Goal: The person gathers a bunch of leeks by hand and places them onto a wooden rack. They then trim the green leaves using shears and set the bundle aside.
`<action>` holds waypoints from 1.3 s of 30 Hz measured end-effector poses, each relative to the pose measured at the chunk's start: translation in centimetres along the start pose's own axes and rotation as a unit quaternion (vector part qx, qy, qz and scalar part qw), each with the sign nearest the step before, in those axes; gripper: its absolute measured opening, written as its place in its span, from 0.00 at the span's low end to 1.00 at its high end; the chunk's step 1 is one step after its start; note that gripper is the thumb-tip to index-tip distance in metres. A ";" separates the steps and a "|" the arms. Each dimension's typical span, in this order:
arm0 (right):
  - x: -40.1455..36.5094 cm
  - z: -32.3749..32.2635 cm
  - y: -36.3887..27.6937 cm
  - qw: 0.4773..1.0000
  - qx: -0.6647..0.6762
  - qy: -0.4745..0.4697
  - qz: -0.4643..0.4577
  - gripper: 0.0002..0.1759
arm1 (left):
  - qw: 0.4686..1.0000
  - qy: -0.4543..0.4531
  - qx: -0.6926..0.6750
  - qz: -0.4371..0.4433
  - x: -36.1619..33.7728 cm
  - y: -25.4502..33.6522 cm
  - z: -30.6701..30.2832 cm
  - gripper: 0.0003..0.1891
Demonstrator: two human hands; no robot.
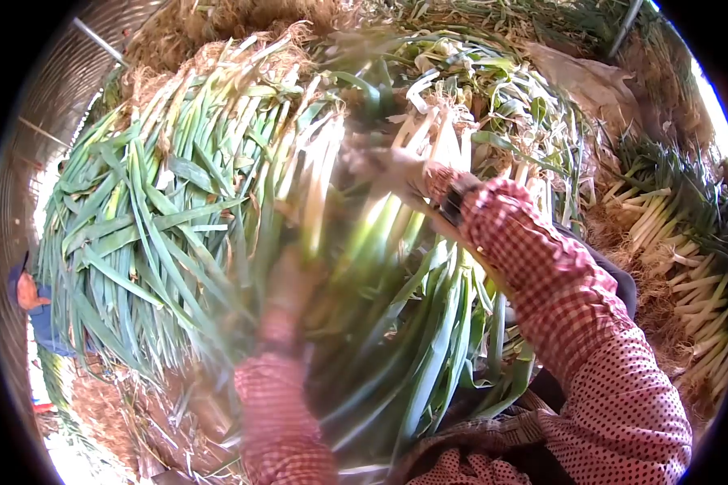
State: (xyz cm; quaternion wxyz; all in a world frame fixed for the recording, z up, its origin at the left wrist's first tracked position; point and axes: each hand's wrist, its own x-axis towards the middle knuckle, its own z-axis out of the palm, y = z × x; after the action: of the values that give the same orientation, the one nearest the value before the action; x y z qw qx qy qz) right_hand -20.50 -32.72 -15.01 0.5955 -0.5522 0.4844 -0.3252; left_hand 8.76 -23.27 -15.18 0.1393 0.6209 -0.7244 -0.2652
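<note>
My left hand (293,279) is smeared by motion at the lower middle, against the green part of a few green onions (322,182) whose white ends point away from me. Its fingers do not show clearly. My right hand (392,170), also blurred, reaches in from the right over the white stalks near the roots. Whether it grips anything is not visible. Under and beside it lie more green onions (441,323), their long leaves fanning toward my lap. Both arms wear red checked sleeves, and a dark band circles my right wrist.
A large heap of green onions (154,210) fills the left, roots toward the back. Stripped leaves (510,97) pile up behind the stalks. Another row of green onions (671,250) lies at far right. Part of another person in blue (48,319) shows at the left edge.
</note>
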 end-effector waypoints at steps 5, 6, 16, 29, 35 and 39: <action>-4.1 -1.2 -0.2 0.989 -0.124 -0.028 -0.076 0.47 | 0.997 -0.061 0.022 -0.040 -0.8 3.5 -2.3 0.23; -5.1 -0.8 -1.1 0.997 -0.070 0.028 -0.035 0.46 | 0.994 -0.092 0.027 -0.056 -1.1 4.3 -1.9 0.22; -3.5 3.0 -4.1 0.971 -0.230 -0.041 0.050 0.45 | 0.883 0.226 0.411 -0.006 6.3 3.4 -4.9 0.26; -6.8 7.8 -4.1 0.940 -0.297 -0.163 -0.028 0.47 | 0.938 -0.140 0.314 0.038 1.0 3.3 -3.0 0.10; -11.5 6.7 -4.2 0.934 -0.296 -0.197 -0.023 0.50 | 0.963 -0.077 0.245 0.086 -0.2 0.6 -1.9 0.08; -11.1 5.9 -4.5 0.948 -0.296 -0.117 0.000 0.51 | 0.939 0.088 0.257 0.212 -0.4 0.8 -1.4 0.08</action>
State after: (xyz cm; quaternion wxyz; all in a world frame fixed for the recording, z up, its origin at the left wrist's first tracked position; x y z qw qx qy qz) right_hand -17.85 -21.21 -8.71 0.4576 -0.7378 0.4859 -0.1006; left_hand 8.92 -23.08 -13.50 0.0912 0.4880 -0.8678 0.0220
